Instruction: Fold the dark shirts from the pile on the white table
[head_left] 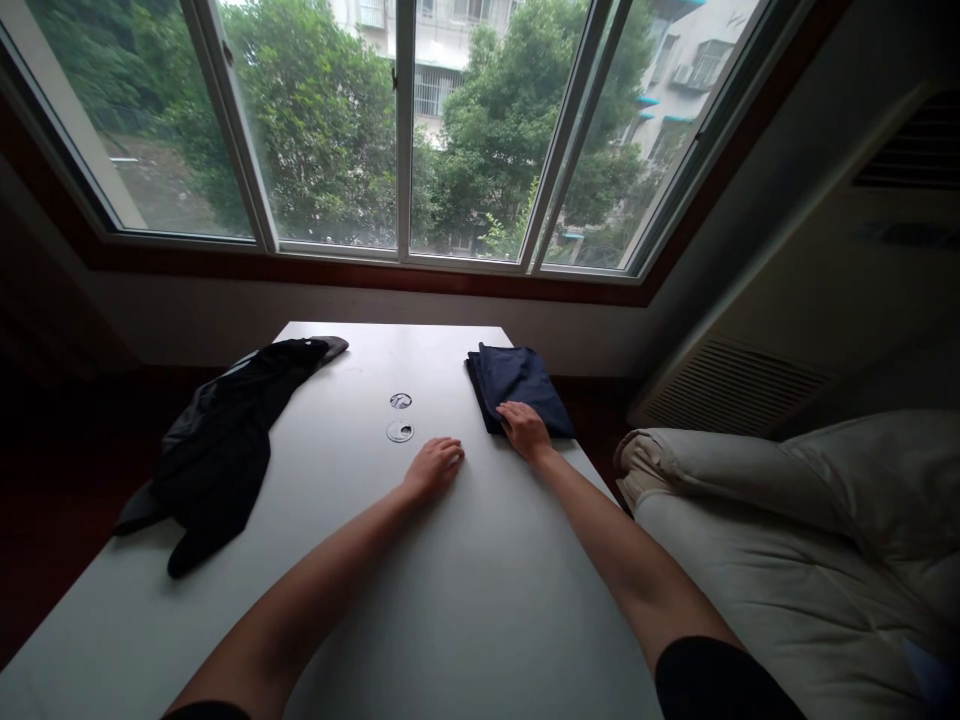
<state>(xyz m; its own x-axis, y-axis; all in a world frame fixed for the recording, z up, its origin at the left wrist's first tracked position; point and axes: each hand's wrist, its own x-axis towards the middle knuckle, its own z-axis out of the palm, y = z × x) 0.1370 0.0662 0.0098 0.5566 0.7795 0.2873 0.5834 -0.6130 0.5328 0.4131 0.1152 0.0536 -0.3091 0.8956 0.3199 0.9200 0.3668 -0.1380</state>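
A folded dark blue cloth (525, 380) lies at the right edge of the white table (465, 580). My right hand (525, 430) rests on its near left corner, the fingers curled against the fabric; whether they pinch it is hard to tell. On the bare tabletop, left of the cloth, sits my left hand (435, 467), with its fingers bent and close together and nothing visible in them. A black garment with grey parts (225, 440) lies crumpled along the table's left edge, partly hanging over it, away from both hands.
Two round inserts, one farther (400, 401) and one nearer (400, 431), are set in the tabletop. Beyond the table are a wall and a window (405, 258). A padded pale seat or bed (765, 560) stands at the right, below a vented unit (735, 385).
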